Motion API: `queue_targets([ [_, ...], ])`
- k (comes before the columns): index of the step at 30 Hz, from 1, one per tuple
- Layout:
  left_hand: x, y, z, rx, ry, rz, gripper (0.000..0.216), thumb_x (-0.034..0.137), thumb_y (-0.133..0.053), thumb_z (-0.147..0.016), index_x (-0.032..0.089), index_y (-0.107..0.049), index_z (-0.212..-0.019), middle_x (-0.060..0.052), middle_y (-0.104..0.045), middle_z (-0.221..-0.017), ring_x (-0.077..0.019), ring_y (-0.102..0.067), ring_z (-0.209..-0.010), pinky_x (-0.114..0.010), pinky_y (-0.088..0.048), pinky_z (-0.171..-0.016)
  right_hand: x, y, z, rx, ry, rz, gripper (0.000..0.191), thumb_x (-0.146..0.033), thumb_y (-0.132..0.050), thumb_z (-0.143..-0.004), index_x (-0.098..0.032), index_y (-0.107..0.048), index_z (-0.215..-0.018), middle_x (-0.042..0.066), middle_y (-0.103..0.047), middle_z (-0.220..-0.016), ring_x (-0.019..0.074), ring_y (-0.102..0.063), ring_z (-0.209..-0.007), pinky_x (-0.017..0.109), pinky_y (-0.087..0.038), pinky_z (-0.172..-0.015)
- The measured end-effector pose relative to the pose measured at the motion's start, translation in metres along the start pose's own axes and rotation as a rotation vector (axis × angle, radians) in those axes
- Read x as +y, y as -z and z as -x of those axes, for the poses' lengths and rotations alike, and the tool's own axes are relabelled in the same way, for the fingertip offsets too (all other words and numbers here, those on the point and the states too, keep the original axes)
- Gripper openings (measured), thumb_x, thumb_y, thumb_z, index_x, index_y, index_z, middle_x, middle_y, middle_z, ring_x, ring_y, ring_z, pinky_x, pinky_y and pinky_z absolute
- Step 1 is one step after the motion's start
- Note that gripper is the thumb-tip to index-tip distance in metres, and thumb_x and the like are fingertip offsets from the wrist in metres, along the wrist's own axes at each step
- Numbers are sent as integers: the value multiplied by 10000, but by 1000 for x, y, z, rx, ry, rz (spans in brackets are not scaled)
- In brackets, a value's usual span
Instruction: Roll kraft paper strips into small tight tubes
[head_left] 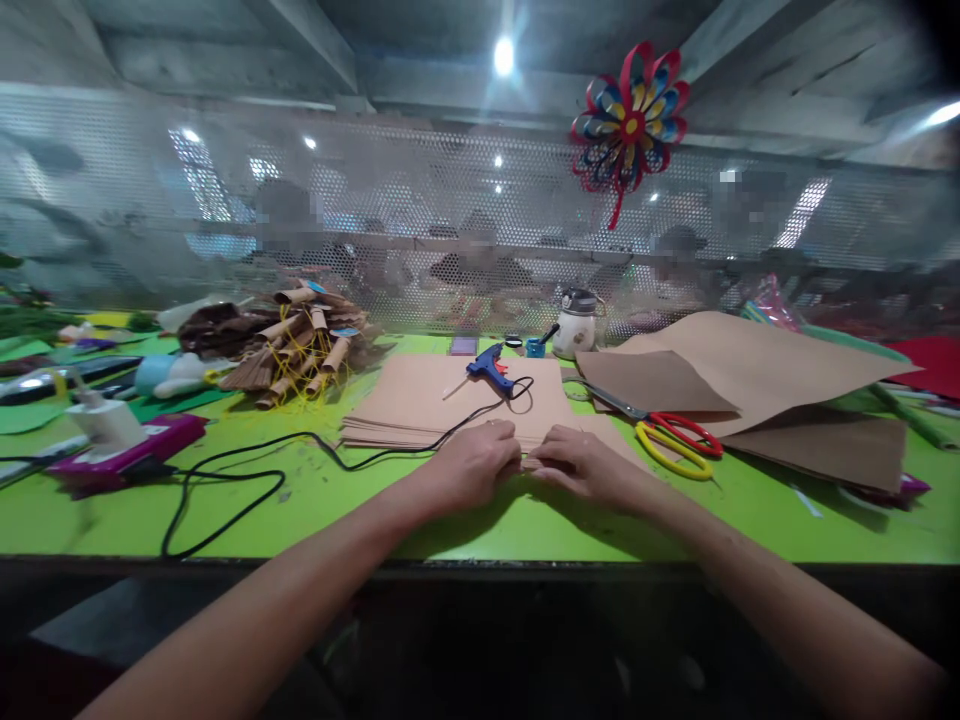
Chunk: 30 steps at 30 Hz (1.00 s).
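Note:
My left hand (476, 462) is closed at the near edge of a stack of brown kraft paper sheets (405, 395), its fingertips pinching a small folded piece of brown paper (529, 464). From the other side, my right hand (581, 465) holds the same piece with bent fingers. Part of that paper is hidden under the fingers. On the stack, just beyond my hands, lies a blue glue gun (491, 372) with a red trigger and a black cord. To the right, scissors (679, 445) with one red and one yellow handle loop rest partly on brown paper.
A bundle of rolled brown paper pieces (300, 345) with yellow string sits left. The black cord (281, 437) runs to a purple power strip (135, 455). Large brown paper sheets (765, 370) lie right. A white jar (575, 325) stands by the perforated screen (420, 220).

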<state>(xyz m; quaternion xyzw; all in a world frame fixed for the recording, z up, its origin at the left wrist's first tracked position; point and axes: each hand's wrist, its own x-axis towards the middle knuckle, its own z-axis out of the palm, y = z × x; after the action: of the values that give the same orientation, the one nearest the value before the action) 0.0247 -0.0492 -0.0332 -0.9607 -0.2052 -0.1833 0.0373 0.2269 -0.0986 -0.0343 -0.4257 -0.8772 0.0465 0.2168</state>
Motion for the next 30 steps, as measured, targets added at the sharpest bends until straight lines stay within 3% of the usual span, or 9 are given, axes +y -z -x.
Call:
queue_targets([
  [5, -8, 6, 2, 38, 53, 2, 257, 251, -412, -875, 135, -586, -724, -36, -483, -748, -122, -453, -665, -227, -328, -589, 6, 9, -26, -71, 96, 52, 272, -310, -461, -861, -132, -650, -779, 64, -615, -703, 127, -509, -638, 217, -342, -580],
  [9, -23, 11, 7, 13, 136, 18, 192, 208, -473, -828, 144, -621, -724, -40, -523, -747, -128, -481, -667, -232, -330, -602, 16, 4, -36, -64, 67, -7, 290, -313, -446, -861, -137, -649, -753, 39, -614, -653, 110, -495, -577, 204, -330, -550],
  [13, -32, 9, 7, -33, 180, 55, 169, 179, -490, -796, 151, -646, -737, -46, -573, -733, -136, -494, -654, -242, -325, -621, 24, -2, -33, -55, 32, -65, 311, -346, -440, -856, -136, -652, -770, 31, -619, -652, 111, -496, -575, 199, -331, -534],
  [21, -25, 10, 0, -78, 201, 207, 215, 258, -484, -806, 135, -660, -789, -55, -607, -725, -137, -497, -651, -229, -320, -600, 30, 0, -21, -39, -56, -237, 297, -342, -452, -842, -131, -661, -850, 16, -601, -640, 101, -492, -560, 192, -348, -526],
  [30, -38, 12, 3, -219, 260, 465, 253, 292, -465, -800, 129, -654, -842, -40, -611, -736, -128, -516, -647, -199, -338, -563, 30, -6, -22, -73, -145, -378, 339, -401, -452, -830, -109, -598, -740, -4, -490, -586, 81, -402, -528, 190, -304, -483],
])
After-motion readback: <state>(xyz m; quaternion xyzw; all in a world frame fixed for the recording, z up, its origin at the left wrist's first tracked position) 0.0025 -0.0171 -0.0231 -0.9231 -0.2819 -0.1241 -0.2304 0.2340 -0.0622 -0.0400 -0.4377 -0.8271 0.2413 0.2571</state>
